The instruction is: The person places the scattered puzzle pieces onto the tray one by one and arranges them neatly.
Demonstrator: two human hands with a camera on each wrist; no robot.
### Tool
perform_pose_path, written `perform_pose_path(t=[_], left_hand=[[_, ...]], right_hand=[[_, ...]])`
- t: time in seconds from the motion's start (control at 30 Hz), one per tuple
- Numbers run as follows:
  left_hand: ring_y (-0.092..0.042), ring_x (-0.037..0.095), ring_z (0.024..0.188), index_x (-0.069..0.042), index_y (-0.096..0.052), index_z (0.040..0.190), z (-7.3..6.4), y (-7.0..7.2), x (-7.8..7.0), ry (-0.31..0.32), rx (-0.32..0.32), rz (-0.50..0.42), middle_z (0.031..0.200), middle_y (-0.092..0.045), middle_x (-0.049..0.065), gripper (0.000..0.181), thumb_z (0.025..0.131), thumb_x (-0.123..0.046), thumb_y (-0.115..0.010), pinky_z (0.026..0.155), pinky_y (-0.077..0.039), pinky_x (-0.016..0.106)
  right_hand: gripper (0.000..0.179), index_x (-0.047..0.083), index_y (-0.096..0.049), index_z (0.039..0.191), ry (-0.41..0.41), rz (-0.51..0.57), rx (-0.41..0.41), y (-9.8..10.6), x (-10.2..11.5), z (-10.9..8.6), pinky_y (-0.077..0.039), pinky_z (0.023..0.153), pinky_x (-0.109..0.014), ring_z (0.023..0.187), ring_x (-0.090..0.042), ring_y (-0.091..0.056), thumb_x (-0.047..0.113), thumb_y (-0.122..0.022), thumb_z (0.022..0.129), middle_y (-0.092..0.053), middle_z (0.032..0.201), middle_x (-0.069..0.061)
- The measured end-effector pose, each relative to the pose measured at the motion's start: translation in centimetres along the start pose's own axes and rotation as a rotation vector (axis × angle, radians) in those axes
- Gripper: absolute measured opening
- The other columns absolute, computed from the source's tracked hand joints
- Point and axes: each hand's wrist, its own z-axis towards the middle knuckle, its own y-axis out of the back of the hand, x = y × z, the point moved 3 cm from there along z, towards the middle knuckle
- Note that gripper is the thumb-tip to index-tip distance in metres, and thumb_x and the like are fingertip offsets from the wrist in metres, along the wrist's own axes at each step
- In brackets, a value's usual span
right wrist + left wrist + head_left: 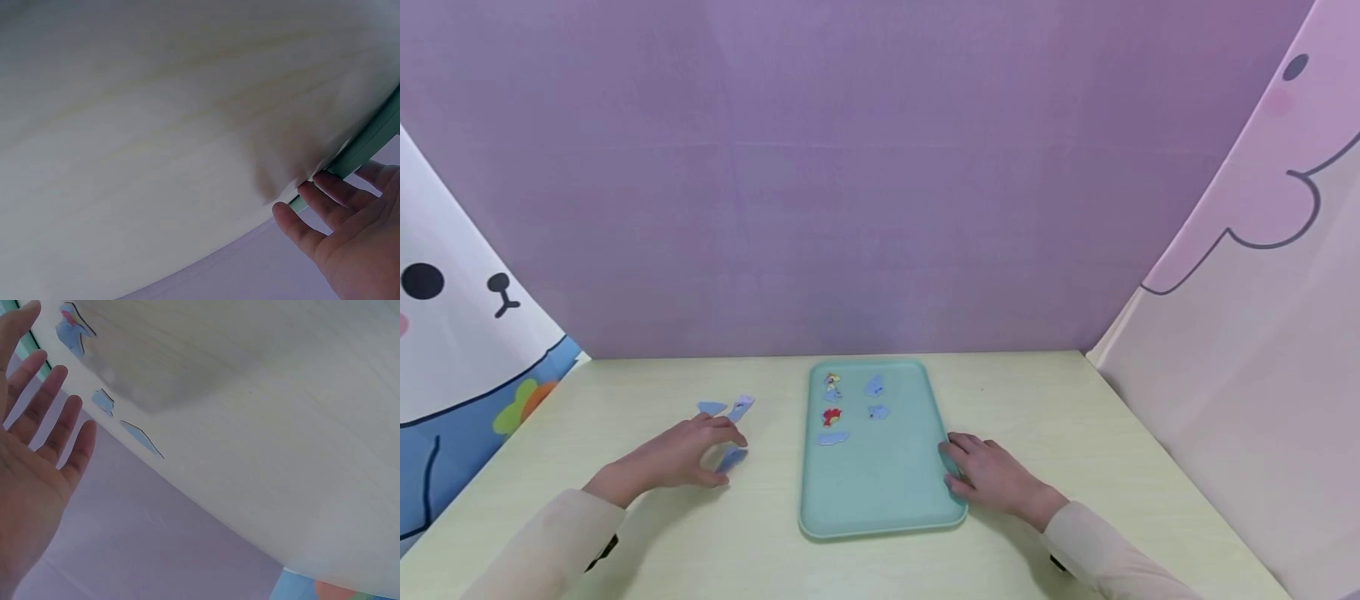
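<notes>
My left hand hovers over the left part of the table, thumb and fingers spread apart with nothing between them. Under its fingertips lies a flat blue puzzle-like piece; in the left wrist view this piece has a pink spot. Just beyond the fingers are a narrow pale-blue piece and a plain blue piece. At the right edge of the mint-green tray rests my right hand, its fingers loosely extended against the rim. The right wrist view shows these fingertips touching the tray's side.
Several pieces lie in the tray's far half: a red one, a yellow-and-blue one, and blue ones such as a long flat piece. A purple curtain closes off the back of the pale wooden table; printed cloths hang at both sides.
</notes>
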Motion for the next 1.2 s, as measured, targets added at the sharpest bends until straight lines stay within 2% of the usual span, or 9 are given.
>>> perform_pose_path(t=[0.33,0.47,0.57,0.87,1.2], left_hand=[[-0.05,0.017,0.091,-0.019,-0.063,0.105,-0.7,-0.5,0.5,-0.02,-0.012,-0.008,0.105,-0.061,-0.009,0.042,0.066,-0.025,-0.079,0.071,-0.042,0.036],[-0.049,0.016,0.092,-0.02,-0.063,0.105,-0.8,-0.6,0.7,-0.006,-0.004,-0.015,0.106,-0.061,-0.01,0.042,0.066,-0.024,-0.078,0.072,-0.042,0.035],[-0.049,0.015,0.093,-0.021,-0.063,0.106,-0.8,-0.6,0.7,0.002,0.008,-0.014,0.108,-0.06,-0.012,0.041,0.067,-0.024,-0.077,0.074,-0.042,0.035],[-0.05,0.017,0.094,-0.019,-0.062,0.108,-1.0,0.0,0.4,-0.031,0.023,-0.048,0.11,-0.061,-0.008,0.041,0.069,-0.02,-0.075,0.073,-0.043,0.034],[-0.05,0.016,0.094,-0.02,-0.062,0.109,-1.1,0.1,0.4,-0.009,0.041,-0.057,0.111,-0.061,-0.008,0.039,0.071,-0.021,-0.074,0.074,-0.045,0.034]], right_hand=[[0.047,0.004,-0.05,0.127,0.003,0.008,-0.002,0.2,0.1,0.0,-0.045,0.088,-0.047,0.118,-0.03,-0.049,0.034,-0.052,0.09,-0.051,0.127,-0.016],[0.047,0.004,-0.05,0.127,0.008,0.008,-0.009,0.3,0.1,0.0,-0.045,0.087,-0.047,0.117,-0.03,-0.05,0.033,-0.052,0.09,-0.051,0.127,-0.016],[0.047,0.004,-0.05,0.127,0.005,0.005,-0.007,0.3,0.1,0.0,-0.045,0.088,-0.047,0.117,-0.03,-0.049,0.033,-0.052,0.09,-0.051,0.127,-0.016],[0.048,0.004,-0.049,0.128,-0.012,0.024,0.013,0.3,0.2,-0.1,-0.044,0.089,-0.048,0.119,-0.031,-0.048,0.033,-0.052,0.09,-0.05,0.129,-0.017],[0.048,0.004,-0.049,0.128,-0.008,0.016,0.015,0.2,0.2,0.0,-0.045,0.087,-0.047,0.118,-0.031,-0.049,0.033,-0.051,0.09,-0.05,0.128,-0.016]])
